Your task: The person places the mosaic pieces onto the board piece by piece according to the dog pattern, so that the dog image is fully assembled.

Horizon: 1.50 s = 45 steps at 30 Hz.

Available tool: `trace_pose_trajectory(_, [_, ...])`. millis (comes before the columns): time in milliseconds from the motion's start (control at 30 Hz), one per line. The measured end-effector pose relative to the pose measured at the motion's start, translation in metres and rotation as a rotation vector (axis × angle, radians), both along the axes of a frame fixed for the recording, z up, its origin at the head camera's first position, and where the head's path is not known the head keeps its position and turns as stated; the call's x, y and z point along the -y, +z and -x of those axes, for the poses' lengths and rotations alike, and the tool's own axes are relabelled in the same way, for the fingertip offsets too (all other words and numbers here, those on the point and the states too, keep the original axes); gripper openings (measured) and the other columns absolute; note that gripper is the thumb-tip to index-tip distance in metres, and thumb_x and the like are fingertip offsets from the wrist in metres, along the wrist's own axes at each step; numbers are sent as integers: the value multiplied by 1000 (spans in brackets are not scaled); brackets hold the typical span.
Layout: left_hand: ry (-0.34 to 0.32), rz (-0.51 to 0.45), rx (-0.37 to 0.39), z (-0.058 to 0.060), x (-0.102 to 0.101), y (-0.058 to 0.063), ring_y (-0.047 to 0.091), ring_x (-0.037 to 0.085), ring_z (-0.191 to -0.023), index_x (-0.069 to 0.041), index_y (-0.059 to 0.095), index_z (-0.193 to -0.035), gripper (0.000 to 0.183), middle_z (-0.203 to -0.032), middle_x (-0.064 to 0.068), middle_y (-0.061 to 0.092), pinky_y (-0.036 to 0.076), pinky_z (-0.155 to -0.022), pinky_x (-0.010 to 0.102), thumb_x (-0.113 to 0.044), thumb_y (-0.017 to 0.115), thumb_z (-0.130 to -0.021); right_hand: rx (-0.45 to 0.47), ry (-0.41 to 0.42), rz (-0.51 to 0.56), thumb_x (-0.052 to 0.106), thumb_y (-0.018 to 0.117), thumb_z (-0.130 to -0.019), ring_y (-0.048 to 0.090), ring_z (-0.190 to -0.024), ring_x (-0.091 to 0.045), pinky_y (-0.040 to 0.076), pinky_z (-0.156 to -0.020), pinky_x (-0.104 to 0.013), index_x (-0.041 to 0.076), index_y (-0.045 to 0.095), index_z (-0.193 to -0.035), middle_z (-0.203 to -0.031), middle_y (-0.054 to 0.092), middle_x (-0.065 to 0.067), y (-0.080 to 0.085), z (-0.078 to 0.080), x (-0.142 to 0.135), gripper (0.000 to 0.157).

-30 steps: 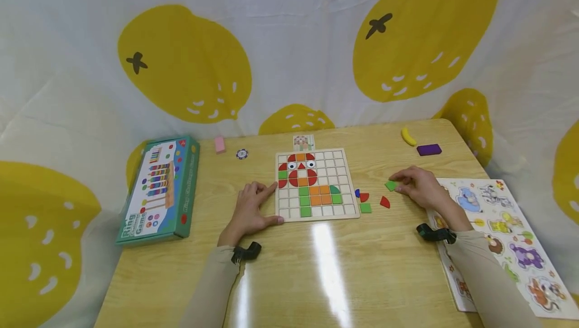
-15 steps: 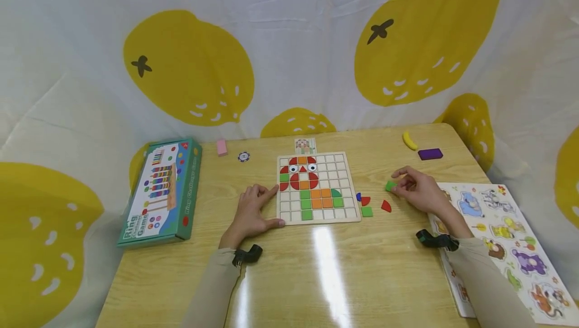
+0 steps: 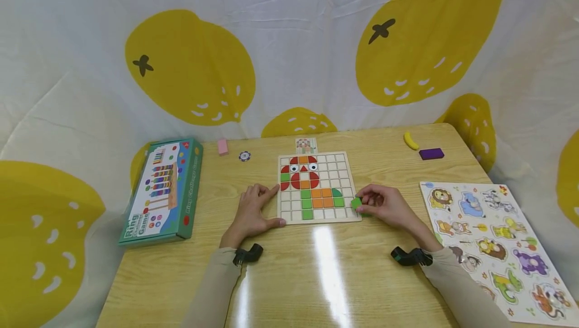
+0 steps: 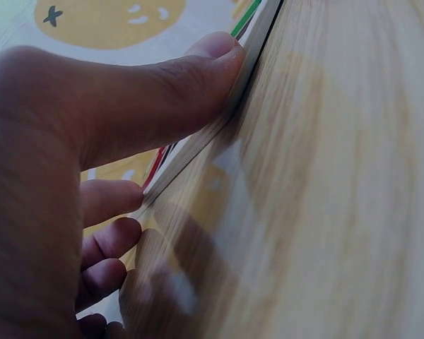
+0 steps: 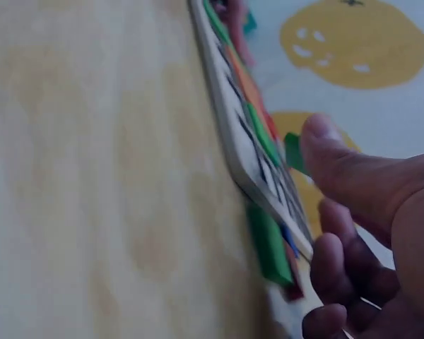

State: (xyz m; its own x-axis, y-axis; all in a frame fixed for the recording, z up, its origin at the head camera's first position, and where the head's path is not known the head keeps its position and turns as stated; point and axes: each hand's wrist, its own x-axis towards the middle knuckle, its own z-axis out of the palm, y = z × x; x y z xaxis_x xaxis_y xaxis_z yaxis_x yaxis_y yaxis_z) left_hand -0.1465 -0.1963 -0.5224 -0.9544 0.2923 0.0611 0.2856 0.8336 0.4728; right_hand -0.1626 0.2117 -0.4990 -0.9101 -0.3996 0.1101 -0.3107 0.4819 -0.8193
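A square wooden grid board (image 3: 332, 173) lies on the table, partly filled with red, orange and green tiles and two eye tiles. My left hand (image 3: 252, 212) touches its left side, thumb near the front corner and index finger farther up the edge. In the left wrist view the thumb (image 4: 191, 85) lies along the board's rim. My right hand (image 3: 386, 206) pinches a green square tile (image 3: 356, 203) over the board's right edge. Another green tile (image 5: 271, 244) lies beside the board in the right wrist view; in the head view the right hand mostly hides the loose pieces.
A small picture card (image 3: 306, 145) touches the board's back. To the left are a ring game box (image 3: 162, 192), a pink block (image 3: 223, 147) and a poker chip (image 3: 245, 156). A yellow banana (image 3: 410, 140), a purple block (image 3: 431, 153) and an animal puzzle (image 3: 490, 227) are on the right.
My right hand has moved left from beside the animal puzzle to the board's right edge, carrying the green tile. The left hand has stayed at the board's left side.
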Motion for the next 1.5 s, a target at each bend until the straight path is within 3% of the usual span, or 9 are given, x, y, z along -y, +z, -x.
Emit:
trace_pose_trajectory(167, [1, 2, -12, 1, 0, 0, 36, 20, -106, -33, 39, -152, 102, -117, 0, 42, 27, -89, 39, -73, 75, -66, -95, 14, 14, 25, 87, -75, 55, -72, -15, 46, -64, -25, 17, 74, -103, -85, 63, 4, -7, -8, 20, 32])
trace_pose_trajectory(333, [0, 11, -6, 0, 0, 0, 36, 21, -107, -33, 39, -152, 102, -117, 1, 42, 27, -90, 39, -73, 76, -66, -175, 12, -57, 28, 90, -70, 56, -73, -14, 46, -66, -28, 18, 76, -101, -84, 61, 4, -8, -13, 30, 35])
trace_pose_trajectory(500, [3, 7, 3, 1, -1, 1, 36, 21, -108, -32, 39, -152, 102, -118, 1, 42, 27, -90, 40, -72, 75, -66, -180, 8, -112, 32, 91, -68, 55, -77, -11, 47, -68, -30, 20, 76, -100, -87, 61, 5, -6, -16, 34, 37])
trace_pose_trajectory(667, [1, -1, -8, 1, -1, 2, 36, 21, -107, -32, 40, -152, 101, -117, 1, 43, 27, -90, 40, -71, 76, -66, -211, 25, -95, 27, 88, -74, 57, -76, -12, 47, -67, -31, 18, 76, -98, -87, 62, 4, -4, -16, 35, 29])
trace_pose_trajectory(1067, [-2, -2, -8, 0, -1, 1, 36, 22, -106, -32, 40, -152, 101, -116, 1, 42, 26, -89, 40, -71, 77, -66, -185, -15, -157, 26, 88, -74, 53, -70, -17, 39, -61, -24, 18, 79, -91, -83, 61, 3, 2, -18, 45, 21])
trace_pose_trajectory(1267, [-7, -3, -11, 1, -1, -1, 36, 21, -106, -32, 39, -152, 102, -116, 1, 42, 26, -89, 40, -72, 76, -66, -215, -29, -161, 24, 87, -76, 55, -69, -16, 41, -61, -24, 15, 80, -92, -83, 64, 2, 14, -11, 22, 19])
trace_pose_trajectory(1367, [-11, -10, -16, 1, -1, 0, 36, 22, -106, -30, 40, -152, 101, -116, 2, 43, 27, -88, 40, -71, 76, -67, -202, -56, -243, 21, 85, -78, 58, -71, -16, 44, -63, -28, 12, 78, -97, -84, 66, -1, 25, -3, -2, 22])
trace_pose_trajectory(1500, [-14, -8, -30, 0, 0, 1, 36, 21, -105, -30, 41, -152, 101, -116, 2, 43, 27, -87, 40, -70, 77, -67, -114, -59, -376, 24, 85, -78, 61, -80, -20, 46, -71, -35, 10, 75, -107, -90, 69, -4, 33, 4, -34, 33])
